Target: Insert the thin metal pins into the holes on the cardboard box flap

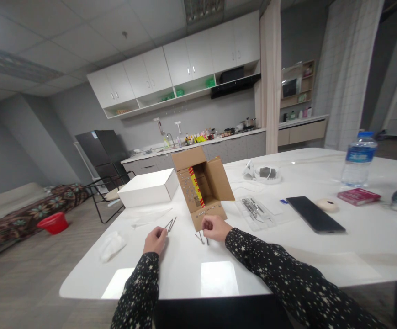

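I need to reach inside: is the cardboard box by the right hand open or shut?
Open. The cardboard box lies on its side on the table, flaps spread, its inside facing the right hand.

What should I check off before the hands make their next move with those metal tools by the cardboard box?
1. Left hand grips thin metal tools, tips pointing up and away: ok.
2. Right hand closed on a metal piece at the table: ok; exact grip cannot tell.
3. Open cardboard box stands just behind the right hand: ok.
4. Clear tray holding more tools lies right of the box: ok.
5. Crumpled tissue lies apart from the left hand: ok.
6. Tool count in each hand: cannot tell.
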